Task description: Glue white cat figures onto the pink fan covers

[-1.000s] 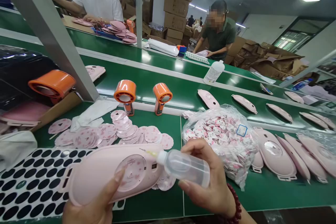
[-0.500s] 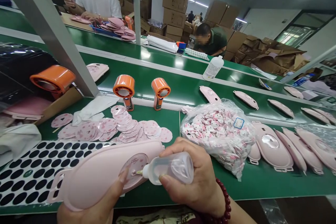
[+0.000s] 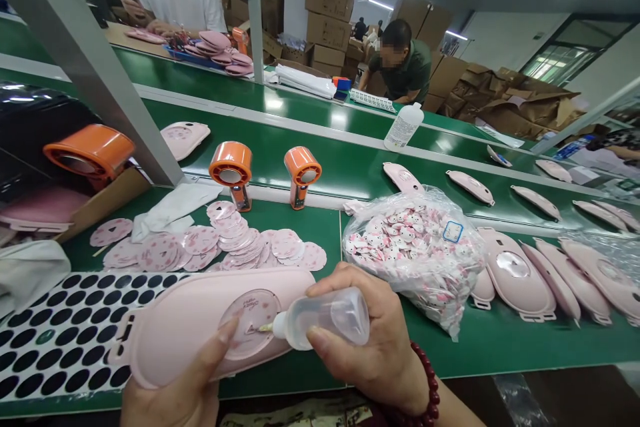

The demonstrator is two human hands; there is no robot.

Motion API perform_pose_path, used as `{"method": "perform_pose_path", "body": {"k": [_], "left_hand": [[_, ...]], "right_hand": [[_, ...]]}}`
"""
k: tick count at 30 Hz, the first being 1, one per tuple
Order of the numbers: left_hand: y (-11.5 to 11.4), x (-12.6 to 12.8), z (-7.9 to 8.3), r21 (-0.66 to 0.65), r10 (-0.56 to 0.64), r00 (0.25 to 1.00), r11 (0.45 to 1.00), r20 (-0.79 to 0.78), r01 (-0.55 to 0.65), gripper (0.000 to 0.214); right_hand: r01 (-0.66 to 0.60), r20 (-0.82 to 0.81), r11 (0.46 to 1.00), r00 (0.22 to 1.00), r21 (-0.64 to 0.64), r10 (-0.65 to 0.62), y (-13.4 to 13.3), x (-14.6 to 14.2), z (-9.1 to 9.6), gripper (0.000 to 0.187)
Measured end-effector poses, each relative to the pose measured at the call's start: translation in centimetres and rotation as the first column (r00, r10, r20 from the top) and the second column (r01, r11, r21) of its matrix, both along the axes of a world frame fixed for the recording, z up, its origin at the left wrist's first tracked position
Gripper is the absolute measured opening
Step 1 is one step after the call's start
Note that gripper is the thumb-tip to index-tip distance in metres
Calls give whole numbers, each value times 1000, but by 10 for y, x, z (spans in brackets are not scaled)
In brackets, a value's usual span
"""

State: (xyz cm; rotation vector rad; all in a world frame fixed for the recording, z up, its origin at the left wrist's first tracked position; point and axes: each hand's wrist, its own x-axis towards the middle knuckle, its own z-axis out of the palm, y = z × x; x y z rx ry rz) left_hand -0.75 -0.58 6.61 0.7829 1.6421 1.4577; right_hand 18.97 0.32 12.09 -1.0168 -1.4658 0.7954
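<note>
My left hand [image 3: 183,373] grips a pink oval plastic shell [image 3: 173,327] by its lower edge, the thumb lying over the face near a round recess. In that recess sits a round patterned disc [image 3: 257,307] with small lettering. My right hand [image 3: 370,333] squeezes a translucent squeeze bottle [image 3: 325,317] held on its side. The bottle's thin tip points left and meets the middle of the disc, at a small opening there. Beyond the shell lies a pile of pink patterned round stickers [image 3: 245,240]. Under its left end is a sheet of black round pads [image 3: 65,333].
A clear bag of small cat-face pieces [image 3: 405,233] stands right of centre. Several pink shells [image 3: 515,273] lean at the right. Two orange handheld fans [image 3: 303,173] stand beyond the stickers. A white bottle [image 3: 404,127] rests on the green conveyor. Two co-workers sit across.
The shell has tilted slightly, so the lettered disc shows more fully. My left thumb has shifted a little left; the bottle tip stays at the disc's middle.
</note>
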Motion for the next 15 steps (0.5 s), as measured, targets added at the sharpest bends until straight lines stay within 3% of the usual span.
{"method": "perform_pose_path", "body": {"k": [3, 7, 12, 15], "left_hand": [[2, 2, 6, 1, -50, 998, 999, -40, 50, 38], [4, -2, 5, -83, 1, 981, 996, 196, 15, 52], [8, -2, -1, -132, 11, 1000, 991, -1, -12, 62], [13, 0, -5, -211, 121, 971, 975, 208, -76, 62]], "right_hand": [[51, 3, 999, 999, -14, -51, 2, 3, -1, 17], [56, 13, 998, 998, -7, -56, 4, 2, -3, 17], [-9, -131, 992, 991, -126, -8, 4, 1, -13, 19], [-28, -288, 970, 957, -243, -44, 10, 11, -22, 29]]}}
